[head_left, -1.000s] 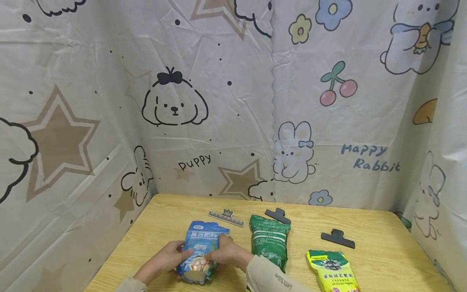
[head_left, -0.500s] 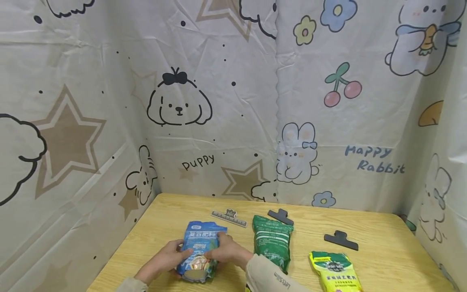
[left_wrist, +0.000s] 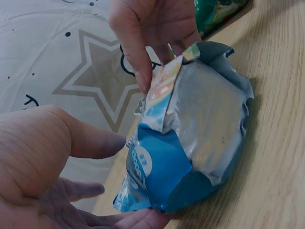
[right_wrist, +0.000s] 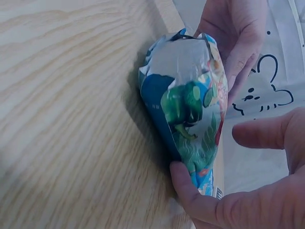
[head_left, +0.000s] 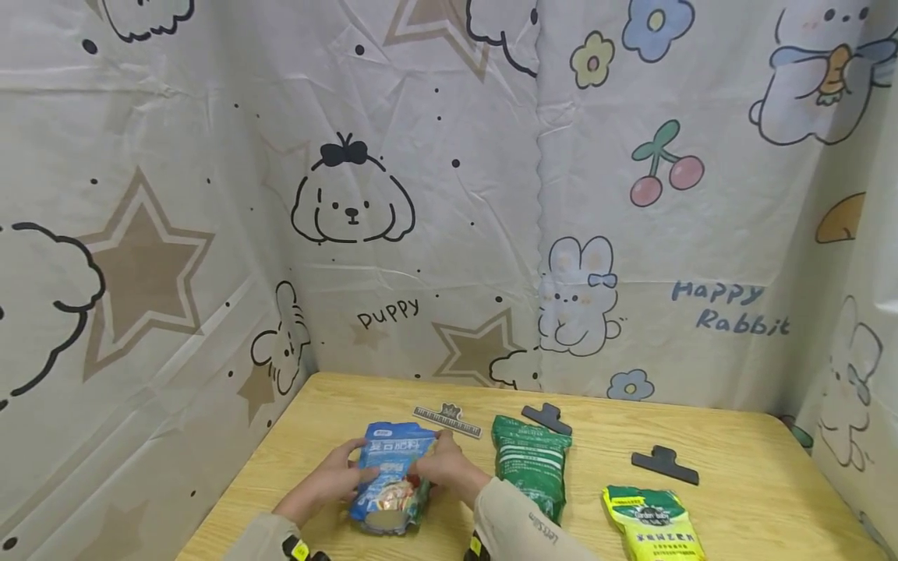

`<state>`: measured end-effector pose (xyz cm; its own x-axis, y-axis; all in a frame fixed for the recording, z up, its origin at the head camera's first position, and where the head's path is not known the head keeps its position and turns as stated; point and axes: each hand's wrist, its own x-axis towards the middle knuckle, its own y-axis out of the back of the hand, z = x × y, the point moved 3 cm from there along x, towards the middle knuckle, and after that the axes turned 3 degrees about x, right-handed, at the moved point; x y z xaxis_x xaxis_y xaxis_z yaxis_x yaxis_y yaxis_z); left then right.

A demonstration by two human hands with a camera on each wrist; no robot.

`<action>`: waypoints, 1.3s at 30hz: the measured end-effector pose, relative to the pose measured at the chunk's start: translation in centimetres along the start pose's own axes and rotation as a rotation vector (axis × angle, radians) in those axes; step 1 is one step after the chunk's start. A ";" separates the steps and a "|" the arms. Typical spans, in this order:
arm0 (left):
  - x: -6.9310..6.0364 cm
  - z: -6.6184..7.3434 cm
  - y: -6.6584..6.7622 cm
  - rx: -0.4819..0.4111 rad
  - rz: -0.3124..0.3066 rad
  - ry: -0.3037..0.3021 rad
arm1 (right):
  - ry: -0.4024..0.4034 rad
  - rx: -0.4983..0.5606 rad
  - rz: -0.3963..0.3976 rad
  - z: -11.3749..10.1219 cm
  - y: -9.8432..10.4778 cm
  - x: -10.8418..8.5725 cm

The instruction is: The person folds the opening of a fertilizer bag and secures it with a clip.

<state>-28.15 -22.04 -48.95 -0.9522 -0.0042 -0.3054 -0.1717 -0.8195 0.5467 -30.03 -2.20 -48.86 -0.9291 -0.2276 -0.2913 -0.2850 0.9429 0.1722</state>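
A blue fertilizer bag (head_left: 390, 470) with a printed food picture lies on the wooden table, left of centre. My left hand (head_left: 330, 481) holds its left side, thumb over the front and fingers along the edge. On the opposite side my right hand (head_left: 451, 466) holds the bag's right edge near the top. From the left wrist, the bag's silvery bottom (left_wrist: 207, 117) faces the camera, with the left fingers partly hidden beneath the edge. In the right wrist view, a fingertip touches the bag's green-pictured side (right_wrist: 190, 114), and the thumb stands slightly off its front.
Just right of my hands lies a green bag (head_left: 531, 465); a yellow and green bag (head_left: 655, 526) is farther right. Behind them are a piano-patterned clip (head_left: 447, 421), a black clip (head_left: 547, 418) and another black clip (head_left: 665, 465). A printed curtain (head_left: 477, 234) borders the table (head_left: 758, 467).
The head view has turned slightly left, so the scene shifts right. Both hands have shifted a little higher along the blue bag, whose bottom end sits slightly farther up the view.
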 end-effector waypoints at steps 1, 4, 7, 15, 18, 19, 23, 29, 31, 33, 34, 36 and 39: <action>0.1 0.0 -0.1 -0.008 0.002 -0.004 | 0.000 0.011 0.002 0.0 0.1 0.1; 0.3 0.0 -0.1 -0.018 0.019 -0.011 | -0.006 0.016 -0.006 -0.1 0.4 0.2; 0.5 -0.1 -0.1 -0.013 0.030 -0.006 | -0.025 0.028 -0.023 -0.1 0.6 0.4; 0.4 0.1 -0.1 -0.060 0.038 -0.032 | -0.044 0.062 -0.048 -0.4 1.4 0.6; 0.1 0.4 -0.1 -0.089 0.051 -0.053 | -0.034 0.065 -0.051 -0.8 1.6 0.7; 0.0 0.6 0.0 -0.093 0.059 -0.061 | -0.032 0.067 -0.055 -0.9 1.8 0.8; -0.3 1.0 0.0 -0.128 0.084 -0.095 | -0.011 0.040 -0.053 -1.3 2.2 0.7; -0.7 1.5 0.1 -0.151 0.115 -0.121 | 0.028 0.015 -0.028 -1.9 2.7 0.5; -0.6 1.5 0.1 -0.150 0.134 -0.131 | 0.030 0.020 -0.024 -2.1 2.8 0.4; -0.6 1.5 0.1 -0.153 0.149 -0.152 | 0.035 0.019 -0.011 -2.4 3.0 0.3; -0.5 1.5 0.1 -0.155 0.157 -0.162 | 0.039 0.021 -0.007 -2.6 3.1 0.3; -0.4 1.5 0.1 -0.163 0.169 -0.182 | 0.052 0.018 0.001 -2.8 3.2 0.2; -0.3 1.4 0.0 -0.172 0.186 -0.209 | 0.076 0.012 0.009 -3.2 3.4 0.1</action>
<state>-28.23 -21.25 -47.71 -0.9976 -0.0598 -0.0359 0.0384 -0.9007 0.4327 -31.83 0.22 -45.32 -0.9469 -0.2365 -0.2178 -0.2743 0.9477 0.1630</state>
